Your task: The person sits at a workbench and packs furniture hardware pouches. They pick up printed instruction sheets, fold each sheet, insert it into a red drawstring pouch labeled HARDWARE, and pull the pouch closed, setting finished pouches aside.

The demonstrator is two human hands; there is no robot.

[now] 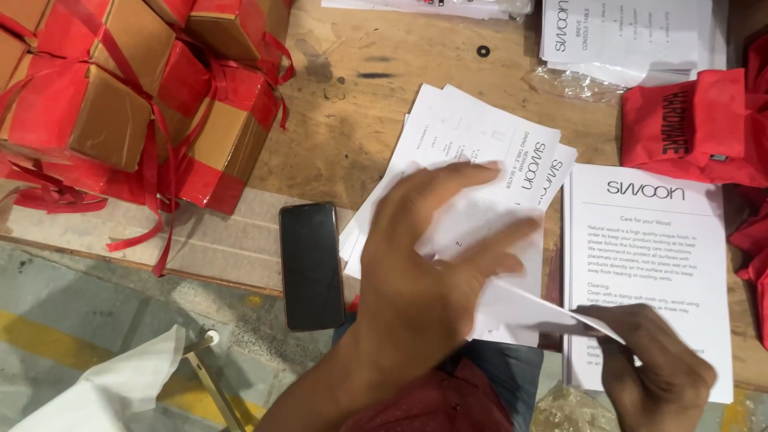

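Right now the left hand (432, 272) lies flat, open, on the leaflets (480, 160) beside the phone (310, 264); the right hand (656, 360) pinches a sheet (544, 312), which might tear if tugged.

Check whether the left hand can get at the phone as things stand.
Probably yes: the phone lies uncovered on the table edge just beside the left hand, which presses on the paper stack; nothing sits between them.
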